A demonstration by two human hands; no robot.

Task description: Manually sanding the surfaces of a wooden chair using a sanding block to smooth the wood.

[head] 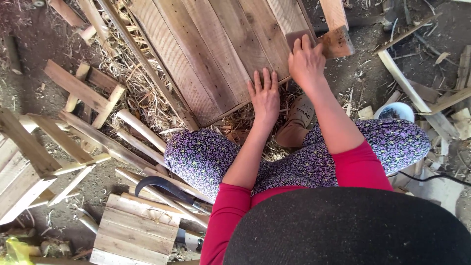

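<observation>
The work in hand looks like sanding: the right hand [306, 61] presses a small dark sanding pad [298, 38] flat against the near right corner of a slatted wooden panel [216, 54], its grip closed lightly over the pad with fingers spread on top. The left hand [265, 95] lies open and flat on the panel's near edge, holding nothing, seemingly steadying the board. The panel rests tilted on the dirt floor [34, 44] in front of the seated person's knees, with straw and shavings [132, 83] along its left edge. By my judgement the rubbing is mid-course, and the next stroke would call for firm downward pressure from the flat hand so the board does not slide, and for keeping the pad level on the slat. Counted: one panel under the hands, showing about five slats; one pad; one curved sickle blade [164, 186] near the left knee; one smaller slatted piece [135, 230] at the bottom edge; one white bowl [398, 111] on the right; several loose sticks [140, 128] scattered left.
</observation>
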